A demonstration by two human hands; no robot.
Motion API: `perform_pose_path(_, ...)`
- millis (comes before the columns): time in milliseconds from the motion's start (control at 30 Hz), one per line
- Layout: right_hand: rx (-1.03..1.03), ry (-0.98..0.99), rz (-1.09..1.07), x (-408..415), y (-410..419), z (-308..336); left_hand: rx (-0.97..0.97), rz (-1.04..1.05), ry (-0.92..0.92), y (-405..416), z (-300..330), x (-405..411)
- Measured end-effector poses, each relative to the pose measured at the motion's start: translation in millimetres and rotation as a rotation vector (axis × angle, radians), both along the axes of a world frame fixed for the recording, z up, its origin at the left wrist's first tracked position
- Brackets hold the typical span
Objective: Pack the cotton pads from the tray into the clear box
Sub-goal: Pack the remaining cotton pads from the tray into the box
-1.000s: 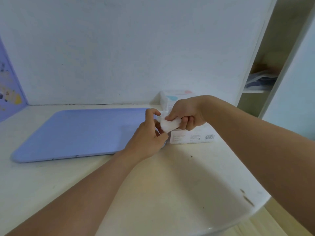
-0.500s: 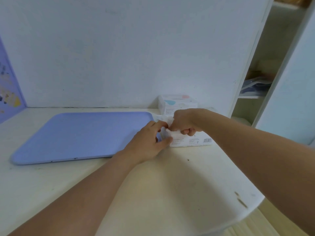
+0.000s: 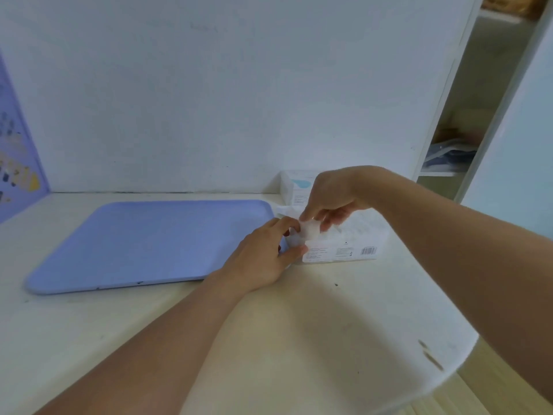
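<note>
The white packet (image 3: 341,253) bears a barcode and print too small to read.

Single head-worn wide-angle view, looking forward and down.

Close over a cream tabletop (image 3: 299,339), facing a white back wall (image 3: 239,100); flat lilac plastic tray (image 3: 134,244) left of centre, open shelving (image 3: 457,130) at right edge.

Both forearms are bare to the frame edge, and the left hand (image 3: 263,253) and right hand (image 3: 329,199) wear nothing.

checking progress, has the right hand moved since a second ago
Yes. The right hand has lifted slightly above the box, fingers pinching the cotton pad.
</note>
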State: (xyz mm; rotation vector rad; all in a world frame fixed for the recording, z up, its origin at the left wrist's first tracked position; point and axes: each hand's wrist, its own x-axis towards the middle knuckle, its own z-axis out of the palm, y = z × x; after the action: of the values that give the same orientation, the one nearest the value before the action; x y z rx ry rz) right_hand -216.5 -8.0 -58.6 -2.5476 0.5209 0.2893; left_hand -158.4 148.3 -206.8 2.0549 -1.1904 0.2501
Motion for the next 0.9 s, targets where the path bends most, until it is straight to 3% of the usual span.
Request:
perform_pose_path(233,-0.1,-0.047,-0.032,0,6,-18,0.011,0.009,0.009,0,1,-2)
perform_pose_path(433,-0.532,0.026,0.091,-2,29,-33,0.024,-0.005,0.039,4,7,-8)
perform_pose_path(533,-0.22,-0.047,0.024,-10,15,-20,0.019,-0.005,0.074,5,8,-9)
perform_pose_path(600,-0.001,-0.316,-0.166,-19,-11,-9,-0.039,-0.017,0.168,6,7,-10)
perform_pose_path(667,0.014,-0.603,-0.406,-29,-52,-9,-0.149,0.019,0.334,2,11,-9)
perform_pose_path(733,0.015,-0.592,-0.535,-40,-82,-27,-0.225,0.12,0.537,-3,16,1)
perform_pose_path(833,0.582,-0.444,-0.582,-53,-106,-66,-0.212,0.181,0.782,-31,28,15)
perform_pose_path(900,0.833,-0.462,-0.578,-53,-106,-88,-0.225,0.175,0.889,-49,29,17)
